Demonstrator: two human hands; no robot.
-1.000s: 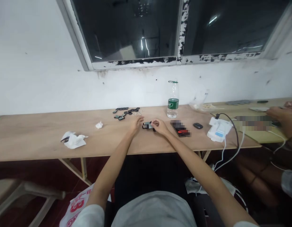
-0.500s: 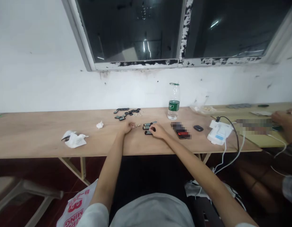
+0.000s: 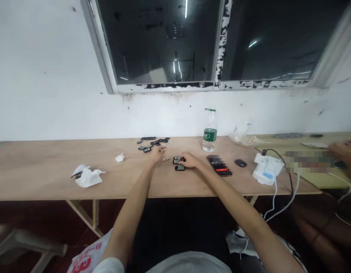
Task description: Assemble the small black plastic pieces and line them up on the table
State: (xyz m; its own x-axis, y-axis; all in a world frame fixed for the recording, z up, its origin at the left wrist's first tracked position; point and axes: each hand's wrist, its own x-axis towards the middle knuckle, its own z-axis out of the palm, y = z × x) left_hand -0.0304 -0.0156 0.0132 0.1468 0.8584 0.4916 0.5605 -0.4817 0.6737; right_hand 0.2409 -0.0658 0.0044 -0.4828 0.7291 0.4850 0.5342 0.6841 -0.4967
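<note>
Since half a second earlier, left hand [image 3: 157,154] had slid forward toward the scattered dark flat modules [image 3: 151,143], arm outstretched, fingers loosely curled, holding nothing. Right hand [image 3: 189,161] lay palm-down, fingertips pinching one of the small black rectangular devices [image 3: 179,163] on the long plywood table [image 3: 44,182], small tan pegs [image 3: 165,159] between both hands.

Ahead of our hands we face a scuffed white wall [image 3: 44,94] with a dark window [image 3: 164,41], its frame paint peeling. A long wooden table [image 3: 36,178] spans beneath them, dark floor [image 3: 27,223] below.
</note>
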